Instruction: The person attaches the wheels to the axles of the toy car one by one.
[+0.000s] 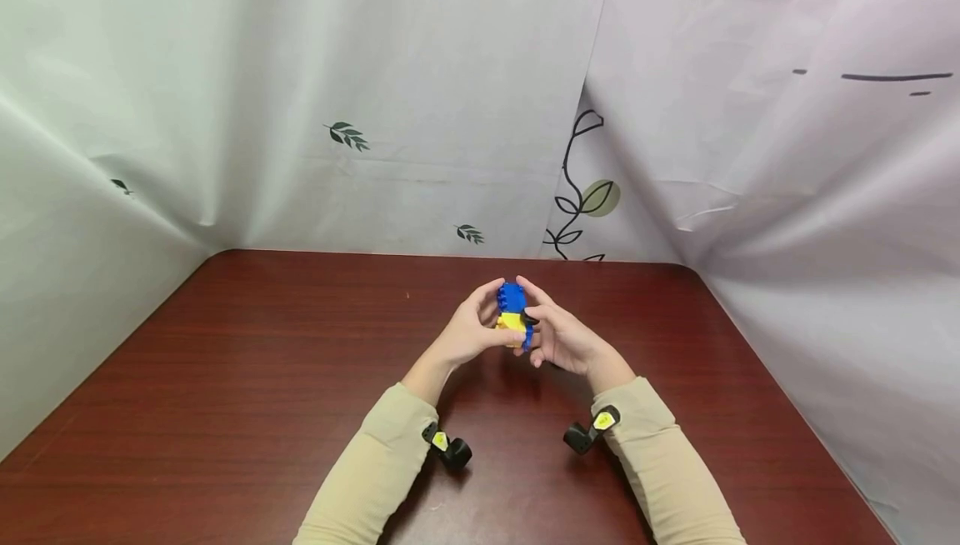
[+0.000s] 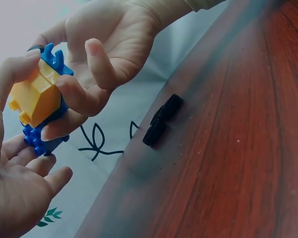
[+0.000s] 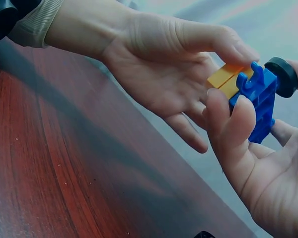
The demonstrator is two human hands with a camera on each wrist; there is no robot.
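So there's a person at a reddish-brown table (image 1: 187, 362), and the 2 hands have a little block build (image 1: 513, 299) between them, up off the wood near the table's far half. From the head view its long axis runs almost straight away from the person: the blue studded end points at the wall sheet (image 1: 442, 70), while the yellow block (image 1: 512, 322) sits at the near end. Those blue studs face left. The left hand (image 1: 467, 332) has it pinched, thumb on the yellow, fingertips around at the blue end. The right hand (image 1: 570, 343) is curled around the other side, thumb against a round black piece (image 3: 282, 77). In the right wrist view a blue 2-pronged hook (image 3: 252, 80) points up; the left wrist view puts it at the opposite end from the studs. Beige sleeves (image 1: 375, 462) cover the arms, with 2 black wrist cameras (image 1: 456, 452) strapped on.
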